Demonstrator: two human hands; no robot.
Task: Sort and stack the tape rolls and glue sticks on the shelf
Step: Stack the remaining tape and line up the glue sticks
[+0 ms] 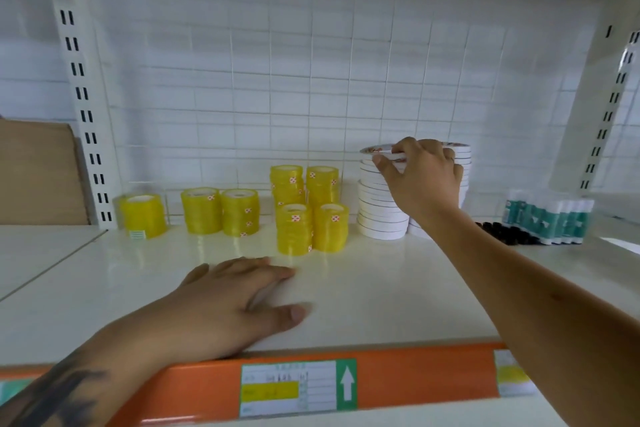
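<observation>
My right hand [420,177] pinches the top white tape roll [381,152] of a tall white stack [379,215] at the back right of the shelf; a second white stack behind it is partly hidden by the hand. Several stacks of yellow tape rolls [311,208] stand in the middle, with two more yellow stacks [220,210] and a single one [142,215] to the left. Glue sticks [549,215] with black caps lie in a row at the far right. My left hand [239,302] rests flat on the white shelf [381,288] near its front edge.
An orange price strip [398,381] with labels runs along the shelf's front edge. White slotted uprights [83,94] frame the bay, and a wire grid backs it. A brown cardboard box [38,170] stands in the neighbouring bay at left. Another shelf hangs overhead.
</observation>
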